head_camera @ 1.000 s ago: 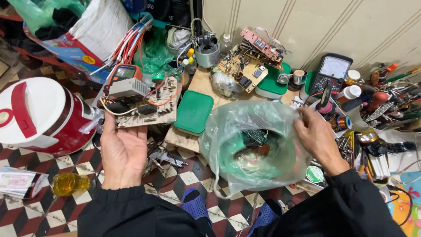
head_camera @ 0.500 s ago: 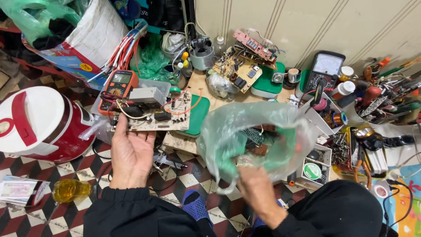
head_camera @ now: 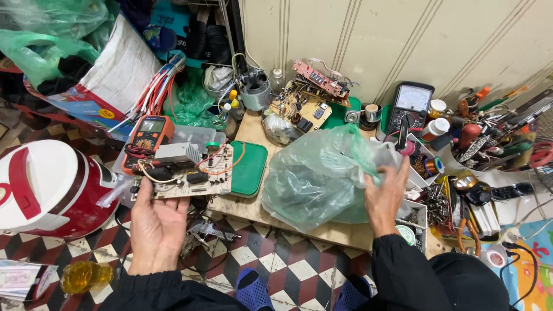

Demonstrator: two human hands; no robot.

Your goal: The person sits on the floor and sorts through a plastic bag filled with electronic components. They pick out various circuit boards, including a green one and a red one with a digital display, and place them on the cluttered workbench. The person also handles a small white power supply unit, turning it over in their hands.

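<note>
Wall [head_camera: 357,40]: pale cream panelling with vertical grooves.
Floor [head_camera: 288,270]: tiles in a dark red, black and white cube pattern.
Furniture: low wooden board [head_camera: 340,233] lying on the floor, perhaps a worktop.
Light: even, soft, source unseen.

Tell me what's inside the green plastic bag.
The green plastic bag, gripped by the right hand, is bulging but its cloudy film hides the contents. Nothing inside can be identified. It rests on the wooden board.

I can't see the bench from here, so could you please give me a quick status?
Left hand holds circuit board. Right hand grips green plastic bag. Multimeter just behind board.
</note>
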